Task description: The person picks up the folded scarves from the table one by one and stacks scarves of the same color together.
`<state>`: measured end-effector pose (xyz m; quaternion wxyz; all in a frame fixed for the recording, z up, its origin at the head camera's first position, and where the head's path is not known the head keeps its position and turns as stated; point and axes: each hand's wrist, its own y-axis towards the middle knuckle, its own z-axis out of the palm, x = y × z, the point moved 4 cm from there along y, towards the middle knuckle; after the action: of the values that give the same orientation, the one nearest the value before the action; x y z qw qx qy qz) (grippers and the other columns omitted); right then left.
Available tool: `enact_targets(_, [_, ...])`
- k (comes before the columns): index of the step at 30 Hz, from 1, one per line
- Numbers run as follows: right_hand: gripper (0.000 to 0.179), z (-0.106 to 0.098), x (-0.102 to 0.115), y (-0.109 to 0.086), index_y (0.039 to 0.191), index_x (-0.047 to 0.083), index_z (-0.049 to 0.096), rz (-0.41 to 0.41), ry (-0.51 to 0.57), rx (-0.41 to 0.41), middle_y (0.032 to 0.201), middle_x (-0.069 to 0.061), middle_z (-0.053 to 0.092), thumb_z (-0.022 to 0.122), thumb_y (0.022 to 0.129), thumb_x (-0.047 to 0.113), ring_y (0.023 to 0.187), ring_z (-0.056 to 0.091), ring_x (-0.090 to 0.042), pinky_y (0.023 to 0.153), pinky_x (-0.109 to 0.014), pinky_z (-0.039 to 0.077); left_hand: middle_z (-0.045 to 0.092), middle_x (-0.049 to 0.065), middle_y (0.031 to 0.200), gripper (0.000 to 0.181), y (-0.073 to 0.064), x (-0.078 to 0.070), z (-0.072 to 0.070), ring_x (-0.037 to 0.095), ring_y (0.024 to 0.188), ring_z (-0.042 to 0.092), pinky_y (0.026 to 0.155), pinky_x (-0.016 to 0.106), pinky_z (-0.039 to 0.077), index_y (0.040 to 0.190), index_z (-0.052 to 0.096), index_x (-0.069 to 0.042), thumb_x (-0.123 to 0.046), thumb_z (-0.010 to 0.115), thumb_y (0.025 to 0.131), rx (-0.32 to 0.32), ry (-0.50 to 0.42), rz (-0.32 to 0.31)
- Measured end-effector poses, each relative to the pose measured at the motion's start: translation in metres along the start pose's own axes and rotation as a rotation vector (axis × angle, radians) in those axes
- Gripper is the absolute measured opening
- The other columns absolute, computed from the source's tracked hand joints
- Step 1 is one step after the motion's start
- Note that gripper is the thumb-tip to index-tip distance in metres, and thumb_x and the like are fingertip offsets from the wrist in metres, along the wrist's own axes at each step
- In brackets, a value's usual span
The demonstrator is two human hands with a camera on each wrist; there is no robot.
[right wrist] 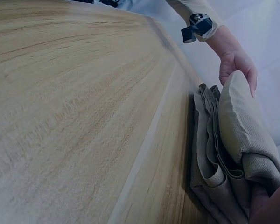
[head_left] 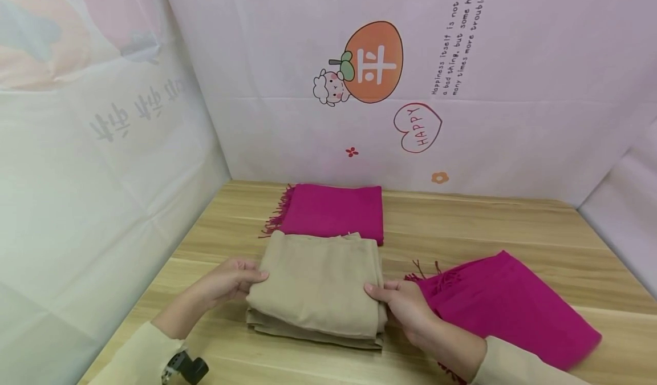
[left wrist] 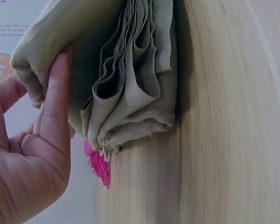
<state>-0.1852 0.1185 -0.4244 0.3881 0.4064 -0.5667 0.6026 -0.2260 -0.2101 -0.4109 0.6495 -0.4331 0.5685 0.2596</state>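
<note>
A beige cloth [head_left: 318,285], folded into a thick rectangular stack, lies at the middle of the table. My left hand [head_left: 233,279] pinches the left side of its upper layers, thumb on top and fingers beneath. On the opposite side, my right hand [head_left: 408,305] grips the same upper layers in the same way. The left wrist view shows the top fold of the beige cloth [left wrist: 60,32] raised by the fingers, with several loose layers below. In the right wrist view, the lower layers [right wrist: 205,149] rest on the wood while the upper fold stands apart from them.
Behind the beige cloth lies a folded magenta scarf [head_left: 333,208] with fringe at its left. Another magenta scarf [head_left: 513,311] lies at the right, partly under my right forearm. White printed sheets [head_left: 287,88] wall the wooden table [head_left: 462,219] at the back and sides.
</note>
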Motion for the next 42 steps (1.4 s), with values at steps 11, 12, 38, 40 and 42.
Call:
enact_targets(11, [0.031,-0.002,-0.004,0.001,0.107,-0.012,0.067,0.002,-0.017,0.031,0.095,-0.017,0.071,0.069,0.092,0.015,0.087,0.069,-0.026,0.076,-0.042,0.057,0.067,0.001,0.071,0.019,-0.002,0.007,-0.004,0.009,0.06,0.06,0.057,0.022,0.052,0.076,0.063,-0.01,-0.019,0.064,0.092,-0.007,0.099,-0.082])
enact_targets(12, [0.031,-0.002,-0.005,0.001,0.107,-0.012,0.067,0.002,-0.018,0.032,0.096,-0.017,0.071,0.068,0.092,0.015,0.088,0.069,-0.026,0.076,-0.042,0.057,0.067,0.001,0.071,0.019,-0.002,0.008,-0.004,0.009,0.059,0.06,0.056,0.022,0.052,0.075,0.062,-0.01,-0.019,0.065,0.092,-0.005,0.103,-0.085])
enact_targets(38, [0.037,-0.007,-0.01,0.002,0.117,-0.012,0.063,0.036,0.05,0.105,0.105,-0.013,0.069,0.069,0.092,0.016,0.091,0.067,-0.021,0.078,-0.038,0.056,0.059,-0.003,0.068,0.027,0.0,0.015,-0.008,0.006,0.059,0.057,0.057,0.02,0.053,0.07,0.052,-0.012,-0.014,0.065,0.093,0.103,0.058,-0.121])
enact_targets(40, [0.04,-0.007,-0.01,0.002,0.119,-0.012,0.061,0.031,0.057,0.119,0.106,-0.013,0.069,0.068,0.092,0.016,0.092,0.067,-0.021,0.079,-0.038,0.056,0.063,0.0,0.072,0.024,0.001,0.017,-0.008,0.007,0.061,0.059,0.058,0.021,0.053,0.073,0.055,-0.011,-0.015,0.064,0.094,0.11,0.06,-0.11])
enact_targets(42, [0.041,-0.007,-0.01,0.002,0.121,-0.012,0.06,0.03,0.064,0.126,0.107,-0.013,0.069,0.068,0.093,0.016,0.093,0.067,-0.021,0.079,-0.038,0.056,0.064,0.0,0.074,0.023,0.001,0.019,-0.009,0.007,0.062,0.059,0.059,0.021,0.054,0.075,0.055,-0.01,-0.016,0.064,0.095,0.116,0.059,-0.099])
